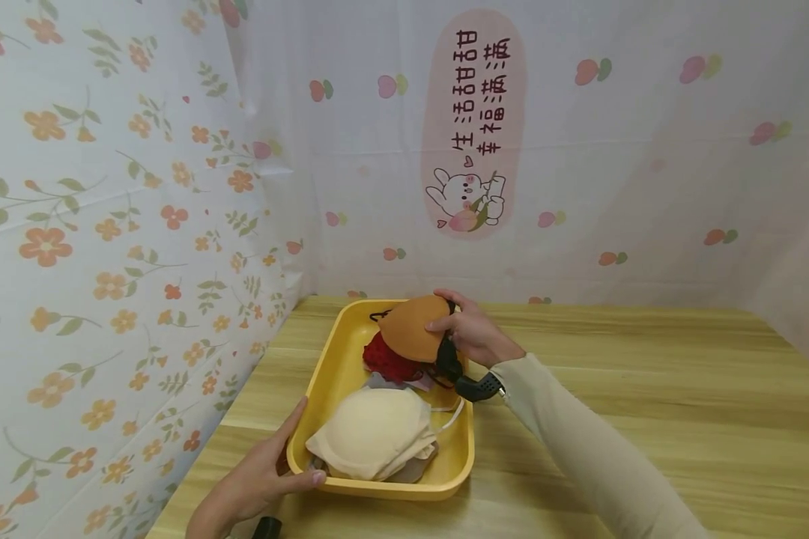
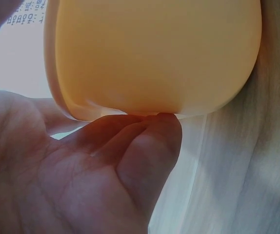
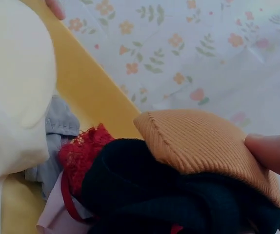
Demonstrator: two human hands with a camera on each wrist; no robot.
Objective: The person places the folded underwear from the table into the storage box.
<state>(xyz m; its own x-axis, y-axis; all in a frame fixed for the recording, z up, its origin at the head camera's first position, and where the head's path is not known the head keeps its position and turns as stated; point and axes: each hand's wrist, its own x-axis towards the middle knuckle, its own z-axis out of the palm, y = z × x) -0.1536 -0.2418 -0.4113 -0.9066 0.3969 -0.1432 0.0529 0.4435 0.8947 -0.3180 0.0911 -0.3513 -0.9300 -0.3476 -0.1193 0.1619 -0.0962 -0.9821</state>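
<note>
My right hand (image 1: pixel 477 334) pinches an orange-brown ribbed bra (image 1: pixel 410 326) with black lining and straps, thumb on the cup, at the far end of a yellow tray (image 1: pixel 377 488). In the right wrist view its dark inner side hangs over red lace underwear (image 3: pixel 92 146). My left hand (image 1: pixel 259 471) grips the tray's near left corner, thumb at the front rim. Its fingertips press the outer wall in the left wrist view. A cream bra (image 1: pixel 371 428) with white straps lies in the near half. Grey fabric (image 3: pixel 61 119) and pale pink fabric (image 3: pixel 62 207) show between them.
The tray stands on a wooden-grain table (image 1: pixel 620 389). A flower-patterned cloth (image 1: pixel 121 224) hangs along the left side, and a printed cloth (image 1: pixel 580 165) hangs behind. A black wrist device (image 1: pixel 479 387) sits at my right wrist.
</note>
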